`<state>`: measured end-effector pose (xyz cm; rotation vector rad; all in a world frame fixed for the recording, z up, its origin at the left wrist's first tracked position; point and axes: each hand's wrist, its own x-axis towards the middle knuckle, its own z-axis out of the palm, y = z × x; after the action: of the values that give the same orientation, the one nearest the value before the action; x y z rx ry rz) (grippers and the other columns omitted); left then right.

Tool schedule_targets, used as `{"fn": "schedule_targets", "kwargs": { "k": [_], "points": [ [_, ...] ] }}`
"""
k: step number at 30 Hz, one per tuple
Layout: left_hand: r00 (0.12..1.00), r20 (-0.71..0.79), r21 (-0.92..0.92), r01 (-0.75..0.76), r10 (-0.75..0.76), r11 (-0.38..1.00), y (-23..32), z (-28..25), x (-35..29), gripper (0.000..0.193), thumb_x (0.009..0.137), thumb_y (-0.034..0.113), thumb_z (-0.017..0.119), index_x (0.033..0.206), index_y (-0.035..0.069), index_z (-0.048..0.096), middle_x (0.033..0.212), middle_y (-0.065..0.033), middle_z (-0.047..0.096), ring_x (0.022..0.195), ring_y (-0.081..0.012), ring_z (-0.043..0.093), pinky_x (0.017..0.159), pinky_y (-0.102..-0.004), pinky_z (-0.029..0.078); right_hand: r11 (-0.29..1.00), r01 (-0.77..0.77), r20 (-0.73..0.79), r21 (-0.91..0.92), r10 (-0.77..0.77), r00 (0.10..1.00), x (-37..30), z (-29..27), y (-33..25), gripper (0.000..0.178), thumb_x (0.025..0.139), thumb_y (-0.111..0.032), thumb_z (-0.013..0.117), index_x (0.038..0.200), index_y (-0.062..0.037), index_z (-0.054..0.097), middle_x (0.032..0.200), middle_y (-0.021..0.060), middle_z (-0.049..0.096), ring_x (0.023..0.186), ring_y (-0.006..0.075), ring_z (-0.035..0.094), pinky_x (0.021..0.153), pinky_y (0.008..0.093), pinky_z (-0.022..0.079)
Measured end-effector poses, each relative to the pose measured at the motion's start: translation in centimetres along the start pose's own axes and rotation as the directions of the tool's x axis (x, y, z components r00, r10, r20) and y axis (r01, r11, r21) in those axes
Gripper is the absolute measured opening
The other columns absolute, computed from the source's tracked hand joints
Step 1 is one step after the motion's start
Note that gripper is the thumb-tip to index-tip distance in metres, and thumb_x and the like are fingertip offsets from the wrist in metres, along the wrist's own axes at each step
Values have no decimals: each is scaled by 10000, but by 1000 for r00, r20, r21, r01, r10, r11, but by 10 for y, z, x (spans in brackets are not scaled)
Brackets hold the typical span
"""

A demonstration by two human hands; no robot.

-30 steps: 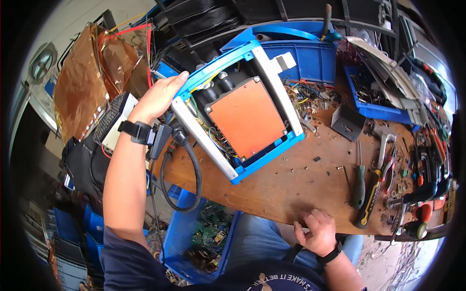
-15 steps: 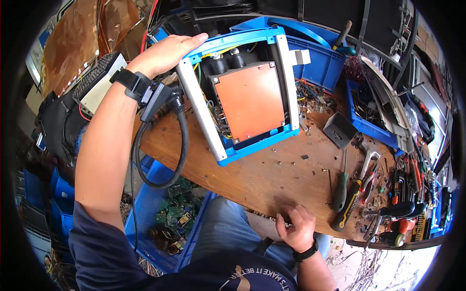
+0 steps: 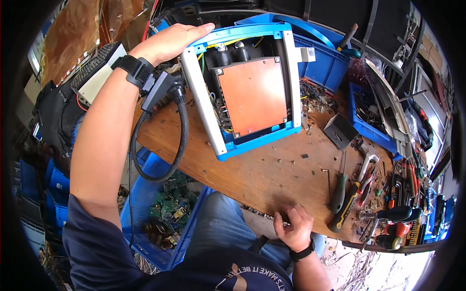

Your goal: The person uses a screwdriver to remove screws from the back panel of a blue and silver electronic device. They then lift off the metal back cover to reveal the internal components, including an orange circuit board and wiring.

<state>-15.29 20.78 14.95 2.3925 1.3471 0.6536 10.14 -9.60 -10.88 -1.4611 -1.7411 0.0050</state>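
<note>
So the opened blue-and-white device (image 3: 247,92) sits in the upper middle of the frame on the wooden workbench (image 3: 272,177), copper-coloured plate facing up. Its long axis runs from upper left down to lower right-ish, slightly tilted. My left hand (image 3: 170,41) is stretched out with the arm nearly straight, gripping its top corner. My right hand (image 3: 291,227) rests at the bench's near edge, fingers curled, can't tell if it's pinching anything. Hands are well apart.

Screwdrivers (image 3: 342,199) and pliers (image 3: 366,182) lie scattered along a wooden workbench (image 3: 272,169) beside a small grey box (image 3: 340,130), with blue bins (image 3: 325,63) behind and a blue crate (image 3: 160,213) of circuit boards (image 3: 170,208) beneath.
</note>
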Motion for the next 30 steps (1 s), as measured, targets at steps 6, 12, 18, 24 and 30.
{"fn": "schedule_targets", "kwargs": {
  "k": [6,12,18,24,30],
  "points": [
    [998,-25,-23,50,-51,998,-3,1,2,672,925,624,484,1171,25,666,1097,-80,665,1016,-148,575,962,-282,398,1000,0,7,5,0,1000,1,0,1,180,707,-123,733,843,-51,639,717,98,572,624,296,581,541,385,479],
    [995,-68,-54,69,-72,996,0,2,2,639,944,593,477,1141,20,679,1039,-41,674,959,-109,565,937,-260,403,1000,8,6,15,-8,1000,-1,0,4,175,709,-125,730,838,-50,637,710,96,567,619,293,579,542,381,483],
    [995,-8,-32,96,-96,995,-8,-4,7,698,919,645,471,1196,35,666,1131,-100,663,1072,-157,556,1012,-301,360,999,5,-24,39,-4,1000,1,1,4,185,687,-91,736,842,-57,643,716,95,591,618,292,584,543,377,470],
    [993,9,-68,121,-121,990,-7,-6,8,661,943,592,473,1225,17,637,1138,-75,653,1057,-132,551,1006,-282,360,999,11,-13,49,-10,1000,2,-2,4,186,683,-96,732,842,-61,644,708,87,583,611,285,579,535,376,473],
    [996,8,-96,86,-86,992,-3,-4,5,643,948,584,478,1169,9,666,1058,-53,663,1000,-119,544,991,-268,353,997,22,-16,73,-21,1000,1,-2,6,205,668,-94,736,846,-58,639,700,77,569,602,277,571,532,370,476]
  ]
}}
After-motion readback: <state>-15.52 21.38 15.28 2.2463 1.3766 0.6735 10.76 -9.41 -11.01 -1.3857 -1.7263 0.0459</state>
